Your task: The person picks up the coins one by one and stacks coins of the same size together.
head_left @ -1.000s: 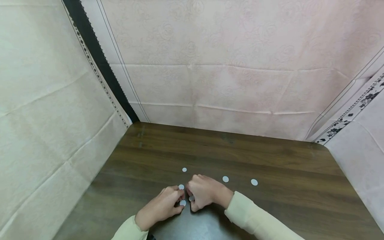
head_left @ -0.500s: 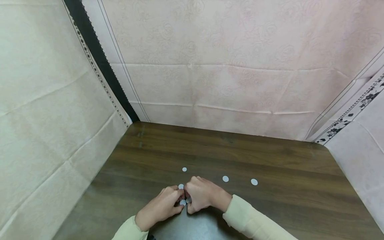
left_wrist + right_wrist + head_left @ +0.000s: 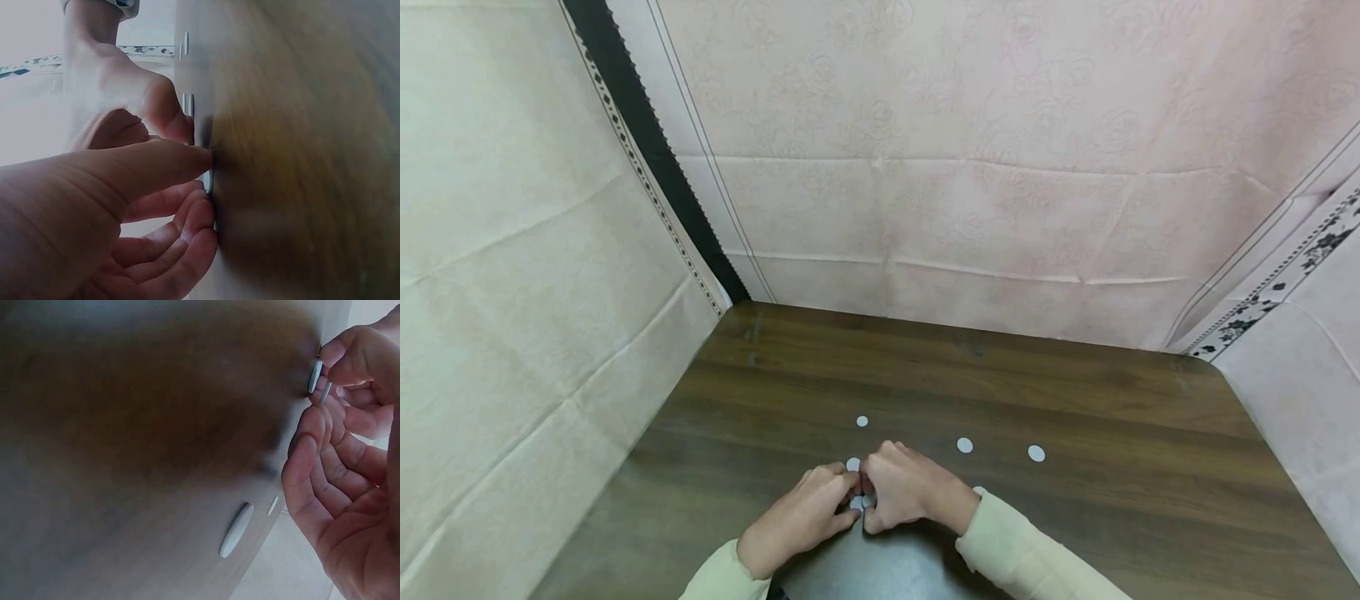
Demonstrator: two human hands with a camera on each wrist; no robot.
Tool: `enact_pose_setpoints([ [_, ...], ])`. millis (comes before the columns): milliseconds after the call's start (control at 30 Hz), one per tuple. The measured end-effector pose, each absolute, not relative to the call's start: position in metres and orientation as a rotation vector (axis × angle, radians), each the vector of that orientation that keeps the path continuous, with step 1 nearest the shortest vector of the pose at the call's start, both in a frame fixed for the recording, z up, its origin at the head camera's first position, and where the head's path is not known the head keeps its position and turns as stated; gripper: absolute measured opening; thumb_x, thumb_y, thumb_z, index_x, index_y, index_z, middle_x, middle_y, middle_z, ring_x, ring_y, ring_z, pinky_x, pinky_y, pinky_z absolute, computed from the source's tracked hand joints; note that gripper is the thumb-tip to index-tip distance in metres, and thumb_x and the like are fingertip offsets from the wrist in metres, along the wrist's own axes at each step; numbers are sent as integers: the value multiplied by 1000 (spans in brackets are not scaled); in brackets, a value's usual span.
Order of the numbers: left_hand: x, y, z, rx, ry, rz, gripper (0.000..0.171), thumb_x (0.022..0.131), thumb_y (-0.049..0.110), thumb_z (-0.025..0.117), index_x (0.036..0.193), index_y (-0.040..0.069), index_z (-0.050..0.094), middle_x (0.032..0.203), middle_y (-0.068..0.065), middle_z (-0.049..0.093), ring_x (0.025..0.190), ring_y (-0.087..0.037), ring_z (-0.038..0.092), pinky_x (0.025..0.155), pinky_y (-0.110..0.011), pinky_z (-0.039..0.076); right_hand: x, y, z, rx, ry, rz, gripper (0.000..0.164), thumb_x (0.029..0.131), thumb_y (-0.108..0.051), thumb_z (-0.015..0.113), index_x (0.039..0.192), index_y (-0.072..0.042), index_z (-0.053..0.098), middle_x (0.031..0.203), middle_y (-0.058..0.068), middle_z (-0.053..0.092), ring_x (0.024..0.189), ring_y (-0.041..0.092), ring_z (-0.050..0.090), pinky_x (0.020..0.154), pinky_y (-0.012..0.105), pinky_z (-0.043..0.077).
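Note:
Both hands meet low on the table. My left hand point(image 3: 808, 517) holds a flat white disc point(image 3: 856, 503) against the tabletop, thumb on one side and fingertips on the other. Facing it, my right hand point(image 3: 904, 487) pinches a second white disc point(image 3: 325, 392) between thumb and a curled finger, slightly off the wood in the right wrist view. The two discs are side by side; whether their edges touch, I cannot tell. Another white disc point(image 3: 853, 464) lies just beyond the left fingertips.
Further discs lie on the brown wooden table point(image 3: 760, 433): one farther back point(image 3: 862, 421), a middle disc point(image 3: 965, 446), a right-hand disc point(image 3: 1036, 453), and one half hidden disc point(image 3: 979, 490) by the right wrist. Patterned cloth point(image 3: 962, 208) hangs behind and at both sides.
My right hand has moved a little left with its disc, bringing it up beside the left hand's disc. A disc has appeared from behind the right wrist. The left hand has stayed in place.

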State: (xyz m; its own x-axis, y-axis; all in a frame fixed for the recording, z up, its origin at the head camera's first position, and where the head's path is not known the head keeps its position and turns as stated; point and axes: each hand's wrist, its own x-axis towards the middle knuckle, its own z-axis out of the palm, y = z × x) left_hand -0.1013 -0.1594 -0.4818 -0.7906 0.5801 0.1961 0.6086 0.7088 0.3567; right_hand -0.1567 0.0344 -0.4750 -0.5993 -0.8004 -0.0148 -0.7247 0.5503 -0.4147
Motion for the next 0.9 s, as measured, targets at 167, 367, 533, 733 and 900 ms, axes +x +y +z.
enact_pose_setpoints([
  [167,-102,-159,-481,-961,-2891,-668,20,86,9,84,85,10,64,78,3,55,70,-1,42,60,-18,40,-156,34,-477,-1273,2594,-553,22,70,-24,82,70,-23,60,61,-18,53,50,-7,42,46,13,37],
  [367,-103,-158,-481,-944,-2900,-674,20,85,9,84,84,10,65,78,3,55,69,-1,43,60,-18,41,-155,34,-479,-1274,2611,-558,23,70,-25,82,69,-23,60,61,-18,52,50,-7,43,46,14,37],
  [533,-104,-159,-481,-925,-2903,-706,20,84,8,84,82,10,64,77,3,55,69,0,42,60,-18,40,-154,34,-479,-1259,2604,-585,24,72,-24,83,70,-23,60,61,-17,53,49,-6,44,46,14,37],
  [733,-105,-158,-481,-928,-2918,-723,21,86,9,84,82,10,64,74,3,55,68,0,42,59,-19,39,-153,33,-480,-1240,2607,-602,22,71,-23,83,70,-22,61,60,-18,53,49,-6,44,47,13,37],
  [900,-106,-158,-482,-937,-2911,-714,22,87,10,84,80,11,64,72,4,54,67,0,41,60,-19,38,-153,32,-480,-1232,2601,-620,22,72,-22,83,69,-21,61,59,-17,52,48,-6,43,46,13,36],
])
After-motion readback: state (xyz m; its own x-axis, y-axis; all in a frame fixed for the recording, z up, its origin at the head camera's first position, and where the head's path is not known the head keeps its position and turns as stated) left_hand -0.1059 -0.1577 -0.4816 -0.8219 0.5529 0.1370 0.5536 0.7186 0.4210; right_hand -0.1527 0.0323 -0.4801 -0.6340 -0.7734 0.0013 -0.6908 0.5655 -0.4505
